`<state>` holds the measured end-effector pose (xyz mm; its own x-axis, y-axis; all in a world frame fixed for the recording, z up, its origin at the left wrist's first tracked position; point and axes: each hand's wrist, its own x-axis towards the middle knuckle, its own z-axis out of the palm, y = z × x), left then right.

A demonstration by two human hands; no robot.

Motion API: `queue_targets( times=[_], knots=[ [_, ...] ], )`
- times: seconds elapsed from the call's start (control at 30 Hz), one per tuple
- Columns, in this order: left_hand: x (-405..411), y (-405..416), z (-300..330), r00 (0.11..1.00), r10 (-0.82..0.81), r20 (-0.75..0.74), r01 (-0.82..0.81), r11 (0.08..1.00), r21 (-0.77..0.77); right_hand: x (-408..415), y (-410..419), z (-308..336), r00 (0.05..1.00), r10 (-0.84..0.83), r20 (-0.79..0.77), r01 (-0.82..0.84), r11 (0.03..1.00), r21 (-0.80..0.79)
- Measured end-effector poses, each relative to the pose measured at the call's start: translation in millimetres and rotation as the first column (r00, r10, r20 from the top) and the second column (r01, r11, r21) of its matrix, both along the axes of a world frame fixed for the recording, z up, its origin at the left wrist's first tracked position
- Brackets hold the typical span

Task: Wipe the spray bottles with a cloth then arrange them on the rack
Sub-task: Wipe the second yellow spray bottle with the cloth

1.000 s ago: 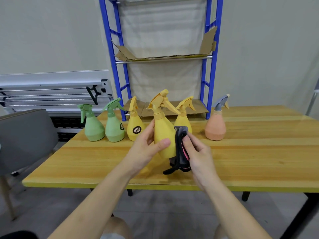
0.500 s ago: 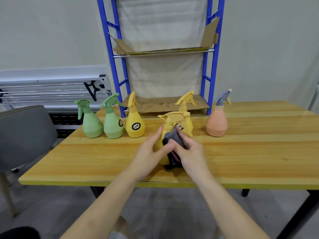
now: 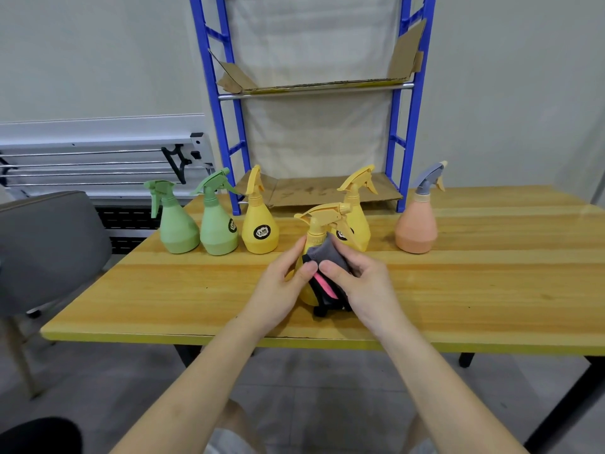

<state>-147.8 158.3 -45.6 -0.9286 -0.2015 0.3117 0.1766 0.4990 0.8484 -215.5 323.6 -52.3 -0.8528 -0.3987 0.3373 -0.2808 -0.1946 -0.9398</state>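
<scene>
Head view, yellow bottle (image 3: 322, 221) near table edge (image 3: 229, 339)

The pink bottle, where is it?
In the head view the pink bottle stands on the table, far right of the row, beside the blue rack.

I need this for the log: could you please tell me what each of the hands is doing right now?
Left hand: grips the yellow plastic spray bottle.
Right hand: presses the dark grey cloth against it.
</scene>
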Motion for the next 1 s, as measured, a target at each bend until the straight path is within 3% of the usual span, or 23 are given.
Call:
queue_targets(
  times=[0.27, 0.87, 1.0],
  knots=[
    [4.6, -4.0, 0.5, 0.998, -0.011, 0.060, 0.018, 0.993, -0.121, 1.6, 3.0, 1.2, 0.998, 0.000, 0.061, 0.001, 1.000, -0.017],
    [1.8, -10.5, 3.6, 0.999, -0.035, 0.030, 0.037, 0.997, -0.069, -5.2, 19.7, 1.5, 0.998, 0.053, -0.014, -0.050, 0.985, 0.166],
    [-3.2, -12.5, 4.0, 0.999, 0.003, 0.033, 0.000, 0.993, -0.114, -9.5, 14.0, 7.9, 0.999, 0.045, -0.029, -0.040, 0.988, 0.152]
  ],
)
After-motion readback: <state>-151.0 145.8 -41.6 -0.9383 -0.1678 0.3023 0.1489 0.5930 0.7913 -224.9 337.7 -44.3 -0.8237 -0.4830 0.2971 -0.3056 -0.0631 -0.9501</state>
